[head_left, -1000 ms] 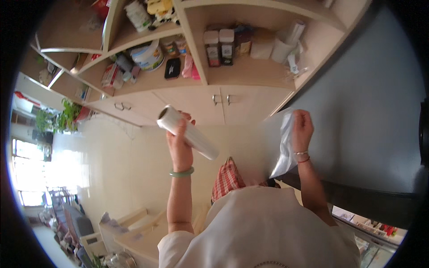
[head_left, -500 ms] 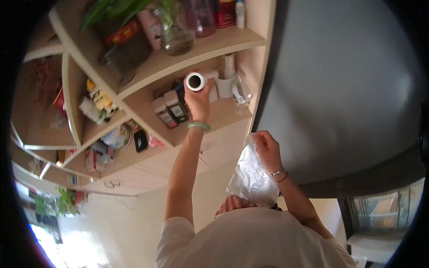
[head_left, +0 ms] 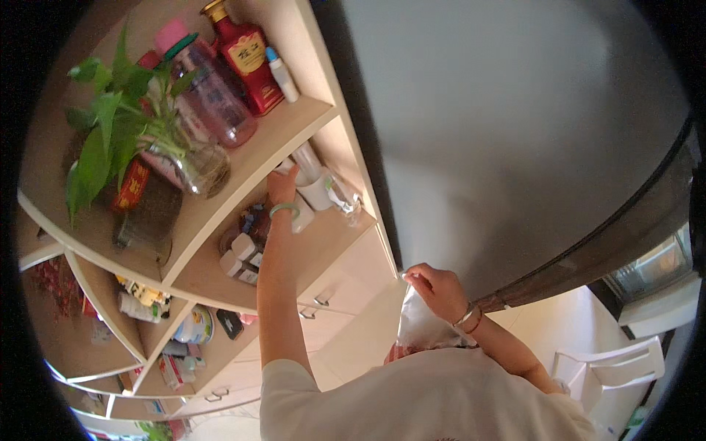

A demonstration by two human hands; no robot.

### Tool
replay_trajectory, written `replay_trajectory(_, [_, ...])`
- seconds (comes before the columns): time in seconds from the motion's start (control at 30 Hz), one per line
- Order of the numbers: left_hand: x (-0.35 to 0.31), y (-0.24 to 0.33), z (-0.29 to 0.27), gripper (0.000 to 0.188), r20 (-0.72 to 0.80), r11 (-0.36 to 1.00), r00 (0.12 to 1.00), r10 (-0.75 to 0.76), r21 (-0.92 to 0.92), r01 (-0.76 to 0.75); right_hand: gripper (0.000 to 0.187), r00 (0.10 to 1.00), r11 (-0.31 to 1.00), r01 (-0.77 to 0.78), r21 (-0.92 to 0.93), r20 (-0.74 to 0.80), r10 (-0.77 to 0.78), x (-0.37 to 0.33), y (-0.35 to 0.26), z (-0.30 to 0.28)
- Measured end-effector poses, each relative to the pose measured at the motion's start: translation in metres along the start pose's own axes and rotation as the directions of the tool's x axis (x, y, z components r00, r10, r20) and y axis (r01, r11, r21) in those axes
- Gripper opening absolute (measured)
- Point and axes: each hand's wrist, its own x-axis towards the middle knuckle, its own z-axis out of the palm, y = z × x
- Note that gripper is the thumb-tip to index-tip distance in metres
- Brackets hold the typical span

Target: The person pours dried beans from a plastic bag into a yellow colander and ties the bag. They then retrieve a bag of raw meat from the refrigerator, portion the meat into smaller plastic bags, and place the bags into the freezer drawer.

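Observation:
My left hand (head_left: 282,185), above a green bangle, reaches into the middle shelf compartment. Its fingers are bent round a white cylinder (head_left: 284,166), of which only a bit shows at the fingertips. Close beside it stand a white holder (head_left: 318,192) and a tall pale roll (head_left: 306,162). A crumpled clear packet (head_left: 344,197) lies to their right. Low in front of my body, my right hand (head_left: 440,294) pinches the top of a thin, shiny plastic bag (head_left: 421,323). The bag hangs down by my shirt, its lower part hidden.
White-capped jars (head_left: 239,266) share the compartment. The shelf above bears a leafy plant (head_left: 103,121) in a glass vase, a pink bottle (head_left: 220,103) and a red bottle (head_left: 250,62). A large grey panel (head_left: 500,147) rises on the right. Behind at lower right is a white chair (head_left: 614,367).
My left hand has gone deeper into the compartment with the cylinder, whose dark opening is now out of sight. My right hand has come lower in view, still gripping the bag. The view has shifted.

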Motion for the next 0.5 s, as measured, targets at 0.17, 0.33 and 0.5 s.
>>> replay_trajectory(0.17, [0.004,-0.035,-0.031,0.063,-0.012,0.997,0.998,0.06,0.039,-0.06,0.013,0.989,0.997,0.077,-0.015,0.124,-0.074,-0.009,-0.026,-0.019])
replay_trajectory(0.33, [-0.119,0.075,-0.041,0.031,0.238,0.812,0.959,-0.155,-0.522,0.261,0.014,0.989,0.991,0.117,0.063,0.084,-0.122,-0.017,-0.026,-0.048])
replay_trajectory(0.5, [-0.299,0.251,-0.11,0.05,0.637,0.742,0.682,0.361,-0.639,0.204,0.009,0.921,0.939,0.319,0.13,0.19,-0.339,-0.04,-0.039,-0.088])
